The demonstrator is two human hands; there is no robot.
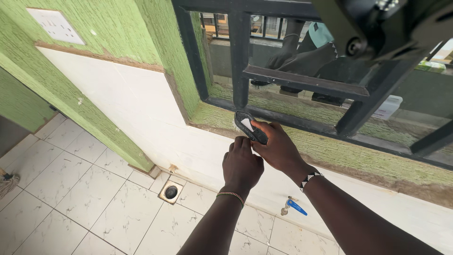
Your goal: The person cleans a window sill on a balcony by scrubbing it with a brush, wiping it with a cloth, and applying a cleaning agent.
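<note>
So the right hand (278, 148) is pinching a small dark shoe insole (250, 126), black with a white patch, thumb on top and fingers underneath, holding it right at the near edge of the green window sill (330, 151); the left hand (242, 165) is bunched into a loose fist just below it, fingertips touching the insole's lower end, though I can't really tell if it's actually gripping or just steadying.

What I'd worry about: the hold looks like a fingertip pinch only, so the insole could slip and drop to the tiled floor (71, 189), and the open floor drain (171, 191) sits almost straight below, a bit left; the sill is rough and narrow too, so anything set there half off the edge might slide off.

Around it: the dark metal window grille (302, 80) stands just behind the hands, so not much room to push further in; another person's hand (283, 56) and shoes are on the far side of the bars; a blue-handled tap (292, 206) sticks out of the white wall low on the right; a wall socket (55, 26) up top left.
</note>
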